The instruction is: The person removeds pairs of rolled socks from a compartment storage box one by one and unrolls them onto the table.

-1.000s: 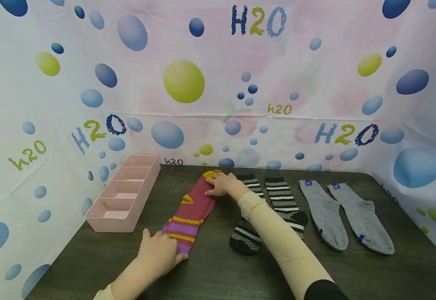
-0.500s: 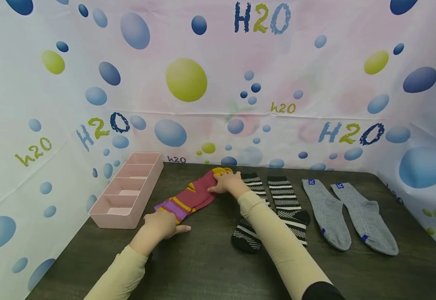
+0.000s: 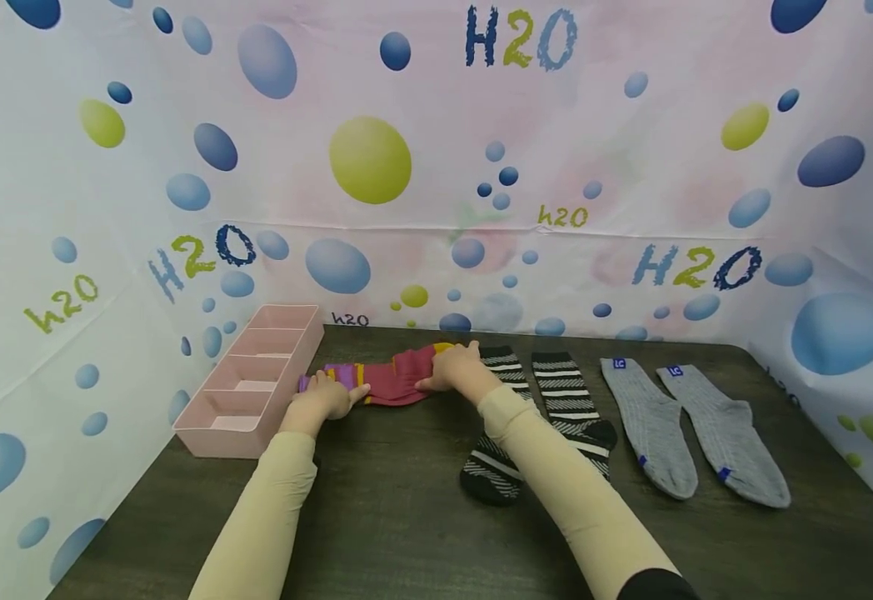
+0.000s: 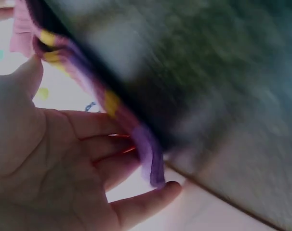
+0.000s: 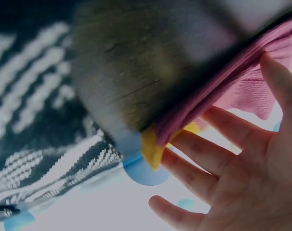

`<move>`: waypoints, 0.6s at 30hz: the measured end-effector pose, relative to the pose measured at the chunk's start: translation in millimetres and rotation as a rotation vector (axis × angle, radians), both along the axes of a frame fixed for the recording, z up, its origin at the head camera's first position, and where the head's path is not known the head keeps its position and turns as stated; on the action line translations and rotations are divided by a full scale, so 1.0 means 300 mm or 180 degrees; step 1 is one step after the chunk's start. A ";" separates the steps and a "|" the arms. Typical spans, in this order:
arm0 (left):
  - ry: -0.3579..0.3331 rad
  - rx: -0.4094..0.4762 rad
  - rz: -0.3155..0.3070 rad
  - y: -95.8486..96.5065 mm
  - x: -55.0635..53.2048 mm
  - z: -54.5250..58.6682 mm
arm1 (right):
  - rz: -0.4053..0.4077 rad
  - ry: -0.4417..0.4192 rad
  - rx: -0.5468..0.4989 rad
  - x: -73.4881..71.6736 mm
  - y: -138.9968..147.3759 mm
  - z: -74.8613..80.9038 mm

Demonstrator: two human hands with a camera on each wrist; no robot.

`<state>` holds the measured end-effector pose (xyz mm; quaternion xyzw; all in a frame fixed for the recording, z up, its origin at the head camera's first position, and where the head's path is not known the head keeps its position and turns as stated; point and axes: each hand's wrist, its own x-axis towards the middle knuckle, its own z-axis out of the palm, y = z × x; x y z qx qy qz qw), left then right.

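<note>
A pair of red socks [image 3: 393, 382] with yellow toes and purple-and-yellow striped cuffs lies sideways on the dark table, one sock seemingly over the other. My left hand [image 3: 321, 402] is at the striped cuff end, and my right hand [image 3: 457, 370] is at the yellow toe end. In the left wrist view, the extended fingers of the left hand [image 4: 54, 159] touch the edge of the cuff [image 4: 149, 154]. Seen from the right wrist, the right hand [image 5: 242, 168] has spread, mostly straight fingers against the red fabric [image 5: 204, 98] near the toe.
A pink divided box [image 3: 260, 404] stands left, close by the left hand. Black-and-white striped socks [image 3: 498, 479] lie to the right, partly under the right forearm. Farther right are two grey socks [image 3: 657, 433]. A bubble-printed sheet [image 3: 421, 108] rises behind the table [image 3: 406, 517].
The cuff end of the red socks has swung left and away from me with my left hand, so the slanting socks now lie sideways. My right hand has stayed at the toe end.
</note>
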<state>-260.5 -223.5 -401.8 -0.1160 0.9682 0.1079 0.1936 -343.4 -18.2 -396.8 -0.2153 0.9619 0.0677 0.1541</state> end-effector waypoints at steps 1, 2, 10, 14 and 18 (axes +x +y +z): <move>0.0006 0.0015 0.0007 -0.001 -0.010 -0.003 | 0.0034 0.0027 0.0056 0.009 0.000 0.001; 0.0025 0.0014 0.0020 -0.001 -0.018 -0.005 | 0.0068 0.0051 0.0109 0.019 0.000 0.003; 0.0192 -0.0269 0.0070 0.011 -0.067 -0.026 | 0.0388 0.0165 0.0403 0.100 0.011 0.022; 0.0210 -0.0375 0.0004 0.021 -0.089 -0.021 | 0.0584 0.0192 0.0455 0.146 0.023 0.028; 0.0121 -0.0396 -0.0120 0.021 -0.106 -0.002 | 0.0786 0.0210 0.0421 0.203 0.034 0.037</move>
